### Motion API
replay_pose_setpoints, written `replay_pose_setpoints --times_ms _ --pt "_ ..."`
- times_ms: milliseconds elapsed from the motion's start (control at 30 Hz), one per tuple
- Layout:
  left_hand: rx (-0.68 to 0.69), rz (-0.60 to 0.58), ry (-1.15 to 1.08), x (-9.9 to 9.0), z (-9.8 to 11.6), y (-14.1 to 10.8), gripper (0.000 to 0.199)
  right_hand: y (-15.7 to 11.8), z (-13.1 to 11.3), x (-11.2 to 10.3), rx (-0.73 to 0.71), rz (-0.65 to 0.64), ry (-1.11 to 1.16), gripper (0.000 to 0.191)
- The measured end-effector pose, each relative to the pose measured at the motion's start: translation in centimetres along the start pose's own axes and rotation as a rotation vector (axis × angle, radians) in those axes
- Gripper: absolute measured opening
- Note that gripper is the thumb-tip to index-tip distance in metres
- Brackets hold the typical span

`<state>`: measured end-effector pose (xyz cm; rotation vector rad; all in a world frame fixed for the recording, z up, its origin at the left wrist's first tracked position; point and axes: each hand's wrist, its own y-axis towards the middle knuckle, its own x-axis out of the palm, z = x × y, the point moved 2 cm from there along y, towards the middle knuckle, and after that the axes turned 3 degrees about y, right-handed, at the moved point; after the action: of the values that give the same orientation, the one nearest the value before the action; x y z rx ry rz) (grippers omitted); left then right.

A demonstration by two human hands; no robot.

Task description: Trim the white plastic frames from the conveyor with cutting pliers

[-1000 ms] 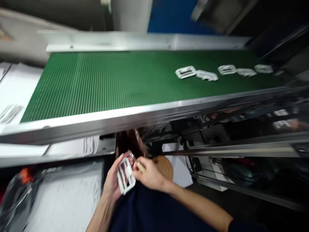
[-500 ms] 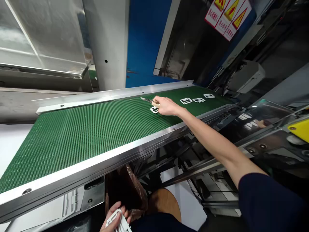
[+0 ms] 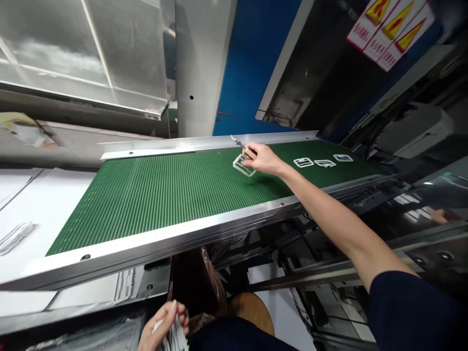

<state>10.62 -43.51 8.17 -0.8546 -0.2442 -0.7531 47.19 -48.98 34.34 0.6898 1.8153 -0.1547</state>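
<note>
Right hand (image 3: 265, 160) pinches a slim metal-tipped tool (image 3: 238, 142) firmly to keep its tip steady, a white plastic frame (image 3: 243, 165) right at my fingertips over the green conveyor belt (image 3: 164, 207), while my left hand (image 3: 163, 324) curls around another white frame (image 3: 176, 336) below the belt's edge, well apart from the row of three frames (image 3: 323, 162).

Right arm (image 3: 329, 209) stretched far forward, elbow almost straight, dark sleeve (image 3: 409, 312) at the upper arm. Right hand (image 3: 265, 160) palm down, fingers pinched together. Left hand (image 3: 163, 326) low at bottom of view, close to the body, fingers curled.
</note>
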Motion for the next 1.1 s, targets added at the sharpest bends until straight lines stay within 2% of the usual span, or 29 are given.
replay_pose_setpoints --times_ms 67,100,167,233,333,400,467,600,733,1100 --pt "0.081 -0.007 0.08 1.7 2.6 -1.8 0.032 -2.6 -3.8 1.1 -0.06 -0.01 0.358 0.022" --pt "0.123 -0.013 0.106 2.5 3.8 -2.7 0.029 -4.4 -5.7 2.1 -0.064 -0.062 0.537 0.023" --pt "0.206 -0.031 0.102 3.5 5.9 -4.1 0.034 -8.4 -9.2 5.0 -0.006 -0.293 0.751 0.024" --pt "0.268 -0.1 0.162 4.0 7.0 -4.8 0.042 -12.2 -11.5 8.5 0.085 -0.501 0.842 0.02" --pt "0.206 -0.117 0.34 3.5 6.6 -4.9 0.031 -16.1 -12.3 13.5 0.243 -0.655 0.971 0.022" --pt "0.14 -0.072 0.371 2.8 5.7 -4.5 0.021 -17.5 -11.4 16.0 0.337 -0.641 1.083 0.024" --pt "0.09 -0.039 0.322 2.2 4.5 -4.1 0.018 -18.4 -10.1 17.6 0.426 -0.577 1.179 0.026" --pt "0.024 -0.003 0.237 1.3 2.9 -3.5 0.017 -20.2 -7.6 18.9 0.57 -0.475 1.221 0.029" --pt "-0.005 0.013 0.245 1.1 2.3 -2.9 0.019 -21.7 -6.4 19.1 0.614 -0.417 1.218 0.028" --pt "-0.042 0.034 0.257 1.4 1.8 -2.4 0.021 -22.1 -7.1 19.6 0.626 -0.464 1.226 0.023"
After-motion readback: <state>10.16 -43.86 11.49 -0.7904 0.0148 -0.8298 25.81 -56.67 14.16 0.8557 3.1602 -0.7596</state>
